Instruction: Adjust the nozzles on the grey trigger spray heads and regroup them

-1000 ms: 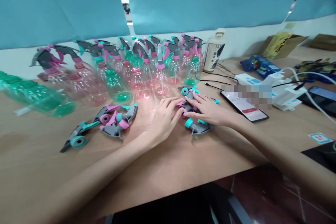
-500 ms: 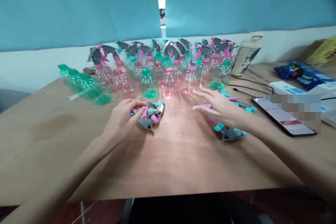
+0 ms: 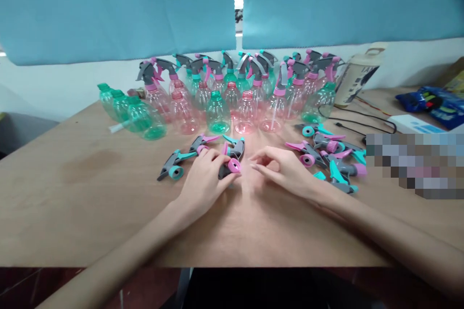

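Two hands at a table (image 3: 108, 207), with a pink-ringed spray top (image 3: 234, 165) in the left hand (image 3: 203, 178).

The left hand has its thumb and fingers closed on the gray spray top, in the middle of the table, with its pink ring facing the right hand (image 3: 290, 171). The right hand is just to the right, its fingers bent and its tips a little bit open, and I see nothing in them. More loose spray tops (image 3: 176, 172) lie around the left hand, and a messy pile of spray tops (image 3: 331, 145) lies to the right of the right hand. On the far side stand lots of green and pink bottles (image 3: 218, 115), some with tops on. At the far right are a big pale bottle (image 3: 357, 79) and a blue packet (image 3: 440, 105).
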Demonstrator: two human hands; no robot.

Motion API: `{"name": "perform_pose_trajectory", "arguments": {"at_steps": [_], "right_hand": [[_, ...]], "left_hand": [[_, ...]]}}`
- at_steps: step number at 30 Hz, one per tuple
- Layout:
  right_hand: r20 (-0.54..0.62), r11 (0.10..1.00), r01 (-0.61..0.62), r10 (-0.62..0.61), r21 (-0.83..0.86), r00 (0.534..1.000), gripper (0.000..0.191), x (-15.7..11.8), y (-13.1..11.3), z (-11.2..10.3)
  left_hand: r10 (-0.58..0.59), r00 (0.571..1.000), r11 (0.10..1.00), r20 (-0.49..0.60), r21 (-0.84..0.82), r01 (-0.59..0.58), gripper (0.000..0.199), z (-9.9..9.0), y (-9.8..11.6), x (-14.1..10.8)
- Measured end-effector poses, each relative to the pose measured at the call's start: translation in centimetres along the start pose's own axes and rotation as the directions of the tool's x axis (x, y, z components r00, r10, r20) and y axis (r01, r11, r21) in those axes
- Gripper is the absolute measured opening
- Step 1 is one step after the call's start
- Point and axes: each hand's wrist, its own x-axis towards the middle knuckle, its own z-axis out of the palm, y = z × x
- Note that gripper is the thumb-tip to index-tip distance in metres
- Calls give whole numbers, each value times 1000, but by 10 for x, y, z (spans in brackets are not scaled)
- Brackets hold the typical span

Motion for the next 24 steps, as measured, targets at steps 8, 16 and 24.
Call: {"name": "perform_pose_trajectory", "arguments": {"at_steps": [8,16,24], "right_hand": [[-29,998,57,-56,33,998,14,-16,-9,-17],[-110,974,15,-41,-225,993,23,-32,2,4],[-68,957,-242,255,160,965,30,-35,-6,13]], "left_hand": [[88,982,960,-165,-249,-128,19,14,23,-4],[76,987,934,-145,-336,-121,23,37,19,8],[41,993,916,-112,-392,-82,23,38,16,7]]}}
